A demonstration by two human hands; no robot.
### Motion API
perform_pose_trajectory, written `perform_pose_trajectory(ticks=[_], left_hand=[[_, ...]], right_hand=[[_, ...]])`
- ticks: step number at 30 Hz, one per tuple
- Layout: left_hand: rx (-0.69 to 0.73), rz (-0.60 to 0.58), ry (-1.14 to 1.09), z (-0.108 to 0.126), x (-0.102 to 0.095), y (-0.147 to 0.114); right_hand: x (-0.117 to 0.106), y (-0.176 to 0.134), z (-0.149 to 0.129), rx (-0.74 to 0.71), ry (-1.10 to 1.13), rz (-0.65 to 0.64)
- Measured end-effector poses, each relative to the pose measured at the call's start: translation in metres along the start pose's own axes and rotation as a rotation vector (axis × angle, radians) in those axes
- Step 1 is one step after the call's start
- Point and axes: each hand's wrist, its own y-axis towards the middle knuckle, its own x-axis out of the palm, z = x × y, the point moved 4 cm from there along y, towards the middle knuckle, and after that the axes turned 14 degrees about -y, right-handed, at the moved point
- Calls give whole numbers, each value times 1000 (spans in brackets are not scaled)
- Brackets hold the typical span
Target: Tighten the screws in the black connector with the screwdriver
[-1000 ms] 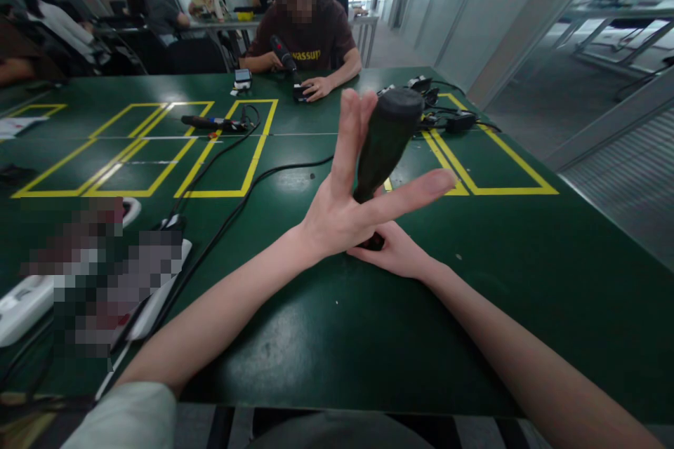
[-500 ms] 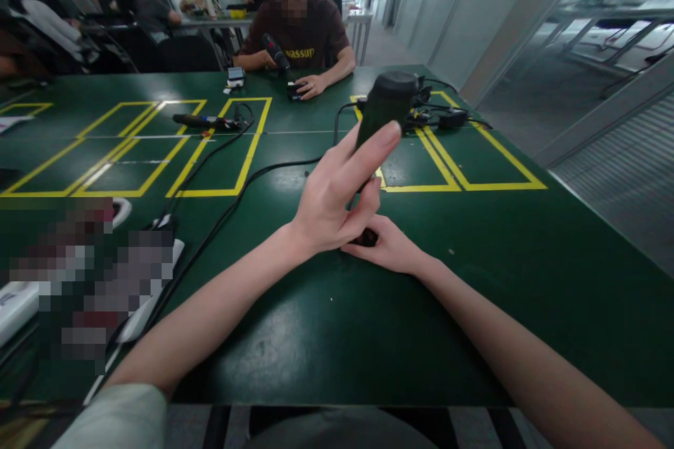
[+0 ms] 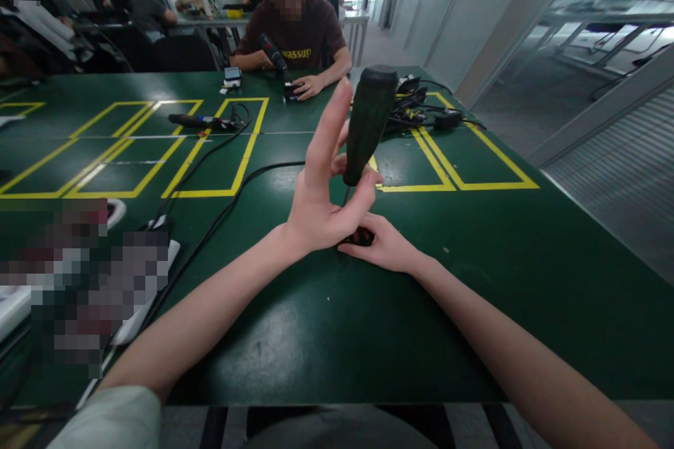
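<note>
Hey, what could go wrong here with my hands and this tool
The thin shaft points down close to your right hand, so a slip might jab it. Your left hand has one finger raised off the dark green handle, which could tip. The small dark part, held one-handed, might shift.

Both forearms bare, angled inward; hands close together, contact unclear. Left forearm (image 3: 205, 309) ran up and right. Left hand (image 3: 314, 214) sat higher: index finger (image 3: 327, 130) stuck up, left thumb (image 3: 362, 202) bent in pinch, others partly hidden. Right forearm (image 3: 505, 326) ran up and left. Right hand (image 3: 392, 244) was low, gripping, right thumb (image 3: 354, 250) pointed left.
</note>
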Motion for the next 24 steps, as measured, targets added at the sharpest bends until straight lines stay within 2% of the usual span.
perform_pose_trajectory(ticks=[4,10,16,24], left_hand=[[-27,-13,-36,7,0,1],[-71,83,-90,15,-9,8],[-62,169,-83,13,-17,14],[-80,113,46,7,-26,16]], right_hand=[[0,0,-1,2,4,6],[1,-1,0,0,9,5],[0,-1,1,1,-7,-17],[0,-1,2,6,-28,-17]])
